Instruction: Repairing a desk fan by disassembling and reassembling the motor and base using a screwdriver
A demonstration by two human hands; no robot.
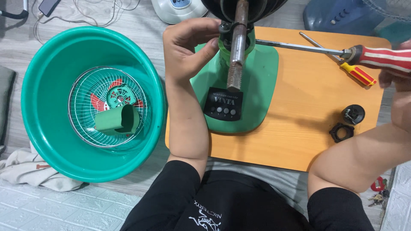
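A green fan base with a black button panel stands on an orange board. A rusty metal shaft juts from the fan's dark motor housing toward me. My left hand pinches a small part at the green neck beside the shaft. At the right edge, my right hand grips a long screwdriver with a red-and-white striped handle; its blade reaches left to the fan neck. A second screwdriver with a red-and-yellow handle lies under it on the board.
A green plastic basin at left holds a wire fan guard, a green cover piece and a red blade. Two black round parts lie on the board. A cloth, cables, another fan base and keys surround it.
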